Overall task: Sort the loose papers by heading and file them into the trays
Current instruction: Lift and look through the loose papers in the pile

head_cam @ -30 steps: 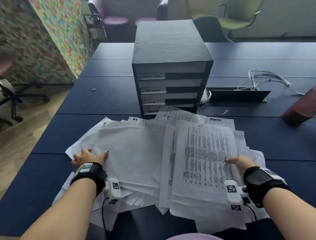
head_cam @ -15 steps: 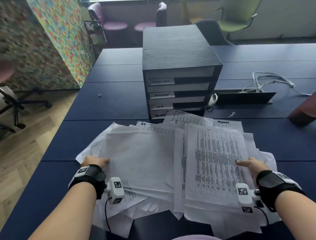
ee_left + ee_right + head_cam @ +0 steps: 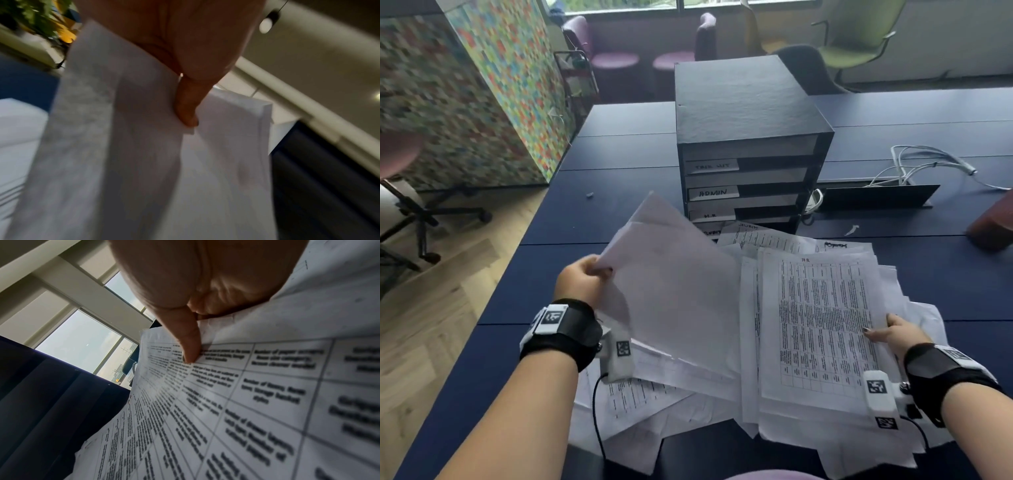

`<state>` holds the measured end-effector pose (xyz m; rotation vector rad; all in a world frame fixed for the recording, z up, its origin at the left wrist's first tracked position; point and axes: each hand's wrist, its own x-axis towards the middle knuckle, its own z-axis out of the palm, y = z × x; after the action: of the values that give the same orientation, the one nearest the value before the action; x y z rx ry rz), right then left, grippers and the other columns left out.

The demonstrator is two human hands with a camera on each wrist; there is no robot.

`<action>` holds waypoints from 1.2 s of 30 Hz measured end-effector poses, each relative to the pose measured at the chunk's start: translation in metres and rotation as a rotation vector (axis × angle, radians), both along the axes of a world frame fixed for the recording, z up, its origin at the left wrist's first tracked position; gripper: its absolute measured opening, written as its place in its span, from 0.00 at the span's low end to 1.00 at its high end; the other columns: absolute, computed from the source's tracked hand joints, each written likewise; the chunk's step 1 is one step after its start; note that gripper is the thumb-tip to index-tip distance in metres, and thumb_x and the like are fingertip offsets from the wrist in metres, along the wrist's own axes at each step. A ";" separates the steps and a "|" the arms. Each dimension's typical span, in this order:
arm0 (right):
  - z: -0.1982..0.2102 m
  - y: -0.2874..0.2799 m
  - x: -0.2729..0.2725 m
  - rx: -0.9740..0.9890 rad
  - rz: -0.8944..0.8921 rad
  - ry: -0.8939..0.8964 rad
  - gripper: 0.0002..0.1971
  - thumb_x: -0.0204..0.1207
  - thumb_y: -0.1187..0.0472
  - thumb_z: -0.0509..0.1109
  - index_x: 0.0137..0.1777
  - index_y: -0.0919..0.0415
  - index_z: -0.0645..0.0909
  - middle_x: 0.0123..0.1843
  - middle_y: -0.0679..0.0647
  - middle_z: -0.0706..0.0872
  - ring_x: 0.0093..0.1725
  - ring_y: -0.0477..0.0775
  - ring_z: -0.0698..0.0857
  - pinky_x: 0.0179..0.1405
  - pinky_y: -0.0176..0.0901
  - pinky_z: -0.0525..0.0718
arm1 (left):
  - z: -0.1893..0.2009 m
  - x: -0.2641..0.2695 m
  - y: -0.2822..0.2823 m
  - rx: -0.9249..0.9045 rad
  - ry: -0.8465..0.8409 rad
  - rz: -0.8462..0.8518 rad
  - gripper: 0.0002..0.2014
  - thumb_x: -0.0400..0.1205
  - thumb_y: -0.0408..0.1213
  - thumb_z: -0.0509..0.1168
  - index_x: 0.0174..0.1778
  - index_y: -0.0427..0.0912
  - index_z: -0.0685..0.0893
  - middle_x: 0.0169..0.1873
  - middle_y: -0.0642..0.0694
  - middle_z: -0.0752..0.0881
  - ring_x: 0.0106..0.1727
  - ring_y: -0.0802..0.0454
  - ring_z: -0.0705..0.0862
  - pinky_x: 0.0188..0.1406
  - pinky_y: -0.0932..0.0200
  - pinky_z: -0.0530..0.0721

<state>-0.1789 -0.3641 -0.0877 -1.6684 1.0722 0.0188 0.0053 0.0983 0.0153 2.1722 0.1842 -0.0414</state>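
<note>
Two hands: our left hand point(image 3: 580, 281) now pinches lifted blank-backed white sheets point(image 3: 671, 291); right hand point(image 3: 899, 337) pinches the printed "HR" table sheet point(image 3: 822, 325) before the black four-tier tray cabinet point(image 3: 750, 137); sorting begins.

Dark blue table point(image 3: 619, 192), wood floor point(image 3: 431, 308), mosaic partition point(image 3: 493, 85), green chair point(image 3: 859, 37), window point(image 3: 82, 340)

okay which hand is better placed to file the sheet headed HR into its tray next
Right, probably. The right hand already pinches the printed sheet headed HR at its edge. The left hand is busy, its grip holding blank-side sheets lifted off the pile.
</note>
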 end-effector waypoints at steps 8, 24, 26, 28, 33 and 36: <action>-0.015 -0.012 0.002 0.014 -0.006 0.008 0.08 0.74 0.77 0.67 0.52 0.74 0.79 0.50 0.65 0.83 0.51 0.62 0.80 0.54 0.50 0.80 | 0.101 -0.010 -0.047 -0.217 -0.579 -0.078 0.16 0.76 0.26 0.62 0.34 0.55 0.82 0.25 0.63 0.82 0.29 0.73 0.74 0.32 0.75 0.71; -0.041 -0.041 -0.004 0.116 -0.009 0.009 0.06 0.74 0.71 0.69 0.48 0.61 0.80 0.57 0.71 0.85 0.57 0.72 0.84 0.65 0.71 0.76 | 0.065 -0.073 -0.125 -0.112 -0.588 -0.505 0.10 0.76 0.30 0.67 0.46 0.48 0.90 0.42 0.57 0.88 0.43 0.66 0.84 0.44 0.74 0.79; -0.035 -0.038 -0.005 0.110 0.000 0.029 0.06 0.75 0.71 0.69 0.47 0.61 0.79 0.56 0.71 0.85 0.58 0.73 0.83 0.65 0.70 0.76 | 0.072 -0.061 -0.118 -0.197 -0.558 -0.301 0.07 0.78 0.32 0.70 0.43 0.50 0.88 0.37 0.60 0.87 0.37 0.72 0.82 0.38 0.77 0.75; -0.027 -0.034 -0.004 0.106 0.000 0.032 0.07 0.76 0.72 0.67 0.49 0.61 0.78 0.51 0.67 0.85 0.57 0.70 0.82 0.67 0.69 0.75 | 0.075 -0.044 -0.105 -0.176 -0.530 -0.131 0.06 0.77 0.35 0.70 0.42 0.53 0.86 0.31 0.62 0.84 0.30 0.72 0.79 0.31 0.78 0.73; -0.019 -0.035 -0.003 0.090 0.049 0.071 0.08 0.76 0.71 0.68 0.55 0.64 0.78 0.57 0.70 0.84 0.60 0.71 0.82 0.67 0.66 0.76 | 0.046 -0.008 -0.068 0.043 -0.360 0.074 0.10 0.75 0.35 0.68 0.52 0.48 0.82 0.40 0.49 0.85 0.41 0.46 0.82 0.39 0.58 0.74; -0.022 -0.039 -0.001 0.083 0.073 0.107 0.12 0.76 0.71 0.69 0.59 0.66 0.77 0.58 0.69 0.85 0.59 0.71 0.83 0.66 0.66 0.77 | 0.021 -0.001 -0.056 0.142 -0.156 0.098 0.17 0.75 0.34 0.66 0.61 0.47 0.80 0.48 0.45 0.85 0.51 0.40 0.82 0.46 0.56 0.75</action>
<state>-0.1801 -0.4029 -0.1096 -1.6458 1.0753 0.1998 0.0048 0.0420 0.0360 2.2926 0.2092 0.2026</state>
